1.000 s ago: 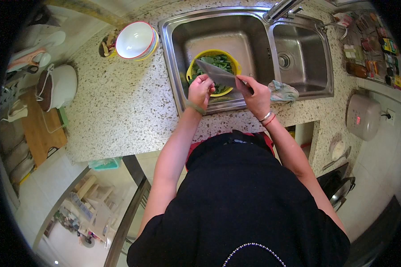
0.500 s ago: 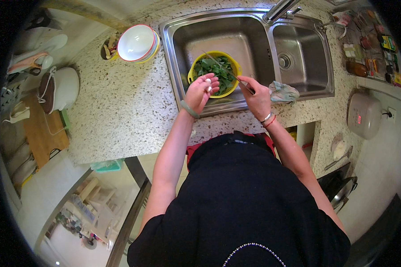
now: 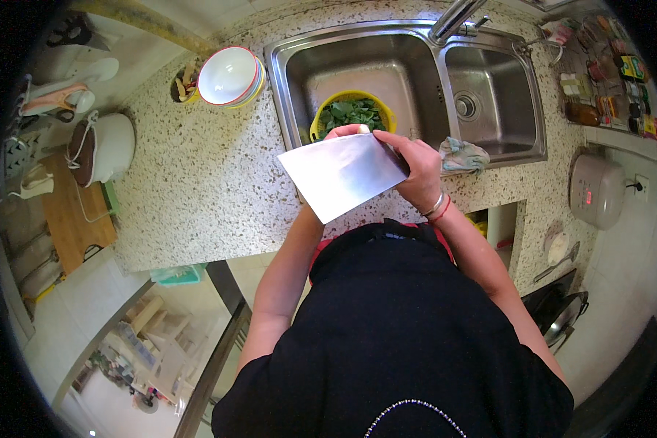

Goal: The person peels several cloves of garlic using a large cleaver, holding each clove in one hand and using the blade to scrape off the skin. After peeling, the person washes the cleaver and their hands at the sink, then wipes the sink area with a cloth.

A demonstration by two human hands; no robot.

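Yellow colander (image 3: 321, 123) — leafy greens (image 3: 352, 113) inside

The broad cleaver (image 3: 343, 174) now lies raised flat over the table edge, at seven o'clock from the yellow colander (image 3: 352, 113), hiding the left hand.

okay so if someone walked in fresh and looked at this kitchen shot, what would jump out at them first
First, the broad cleaver blade, raised flat over the counter edge in the right hand; the left hand is mostly hidden behind it. Just beyond sits a yellow colander of chopped greens in the left basin of the steel double sink. A stack of bowls stands on the speckled counter, left of the sink.
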